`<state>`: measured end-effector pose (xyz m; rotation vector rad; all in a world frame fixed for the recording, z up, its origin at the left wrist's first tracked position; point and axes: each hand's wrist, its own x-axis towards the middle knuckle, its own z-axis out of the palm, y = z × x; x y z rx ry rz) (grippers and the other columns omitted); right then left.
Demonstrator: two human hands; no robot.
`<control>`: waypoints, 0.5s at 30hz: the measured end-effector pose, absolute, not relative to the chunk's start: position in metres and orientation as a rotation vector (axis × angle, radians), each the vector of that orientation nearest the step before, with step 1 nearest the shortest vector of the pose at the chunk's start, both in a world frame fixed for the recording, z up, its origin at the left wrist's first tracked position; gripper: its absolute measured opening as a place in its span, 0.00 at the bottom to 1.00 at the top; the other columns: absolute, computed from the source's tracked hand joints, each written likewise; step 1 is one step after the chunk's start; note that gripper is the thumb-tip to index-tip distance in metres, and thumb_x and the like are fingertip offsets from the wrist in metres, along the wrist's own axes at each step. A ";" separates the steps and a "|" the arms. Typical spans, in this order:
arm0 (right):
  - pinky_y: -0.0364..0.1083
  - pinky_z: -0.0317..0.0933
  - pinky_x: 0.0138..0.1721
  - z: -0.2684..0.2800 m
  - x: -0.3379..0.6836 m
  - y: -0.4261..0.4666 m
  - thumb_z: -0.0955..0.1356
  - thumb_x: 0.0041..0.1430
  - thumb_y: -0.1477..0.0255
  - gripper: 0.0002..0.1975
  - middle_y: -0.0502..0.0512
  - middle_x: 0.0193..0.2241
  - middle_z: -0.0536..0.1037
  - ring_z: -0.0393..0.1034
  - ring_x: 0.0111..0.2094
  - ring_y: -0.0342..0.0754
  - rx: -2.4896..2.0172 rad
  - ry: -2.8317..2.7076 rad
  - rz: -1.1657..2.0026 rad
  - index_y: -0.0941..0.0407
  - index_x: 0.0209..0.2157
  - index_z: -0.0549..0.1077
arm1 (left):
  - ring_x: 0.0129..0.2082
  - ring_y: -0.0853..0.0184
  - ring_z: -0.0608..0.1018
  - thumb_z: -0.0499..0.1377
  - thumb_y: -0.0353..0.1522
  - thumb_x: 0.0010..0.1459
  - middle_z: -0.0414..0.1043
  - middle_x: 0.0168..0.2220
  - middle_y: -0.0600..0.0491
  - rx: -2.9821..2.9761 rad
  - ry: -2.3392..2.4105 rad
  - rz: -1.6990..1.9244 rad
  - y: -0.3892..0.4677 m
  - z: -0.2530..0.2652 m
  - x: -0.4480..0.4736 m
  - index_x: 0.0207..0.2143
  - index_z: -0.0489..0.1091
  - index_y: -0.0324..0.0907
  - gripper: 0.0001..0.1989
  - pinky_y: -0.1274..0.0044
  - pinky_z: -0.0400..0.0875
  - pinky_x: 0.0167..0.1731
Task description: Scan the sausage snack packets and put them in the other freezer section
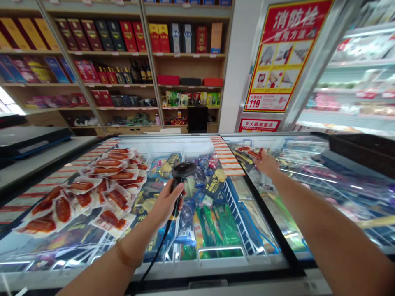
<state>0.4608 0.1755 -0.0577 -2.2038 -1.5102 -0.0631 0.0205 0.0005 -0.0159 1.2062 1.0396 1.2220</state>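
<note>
My left hand (166,201) grips the handle of a black corded barcode scanner (182,170), its head aimed forward over the open middle of a chest freezer (216,271). Its cable runs down past my wrist. My right hand (266,163) reaches far across the freezer's right glass lid (308,181) and rests flat on it, fingers spread, beside some red packets lying there. Under the scanner lie packs of frozen food (216,222) in blue and green wrappers.
Many vacuum packs of red sausage (92,193) lie heaped on the left glass lid. Wooden shelves of boxed goods and bottles (129,61) fill the back wall. A red fire hydrant poster (285,53) hangs at the right, beside a chilled display case (358,74).
</note>
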 end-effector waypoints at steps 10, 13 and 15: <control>0.64 0.62 0.55 -0.045 0.448 0.160 0.66 0.64 0.67 0.19 0.67 0.55 0.73 0.66 0.57 0.66 -2.204 -1.616 -0.042 0.55 0.55 0.73 | 0.15 0.76 0.67 0.65 0.54 0.51 0.71 0.27 0.59 1.228 1.037 1.237 0.001 -0.017 0.021 0.36 0.63 0.43 0.26 0.81 0.63 0.14; 0.61 0.64 0.53 -0.041 0.441 0.154 0.65 0.64 0.69 0.15 0.63 0.51 0.76 0.70 0.53 0.60 -2.168 -1.658 0.051 0.55 0.51 0.72 | 0.15 0.76 0.68 0.65 0.54 0.50 0.70 0.27 0.60 1.223 1.030 1.224 -0.001 -0.016 0.021 0.36 0.62 0.44 0.26 0.81 0.63 0.13; 0.60 0.65 0.51 -0.040 0.437 0.149 0.66 0.63 0.69 0.12 0.60 0.48 0.77 0.72 0.49 0.58 -2.174 -1.655 0.080 0.55 0.48 0.71 | 0.15 0.76 0.68 0.65 0.54 0.50 0.70 0.27 0.60 1.234 1.015 1.216 -0.002 -0.017 0.020 0.36 0.62 0.44 0.26 0.81 0.63 0.13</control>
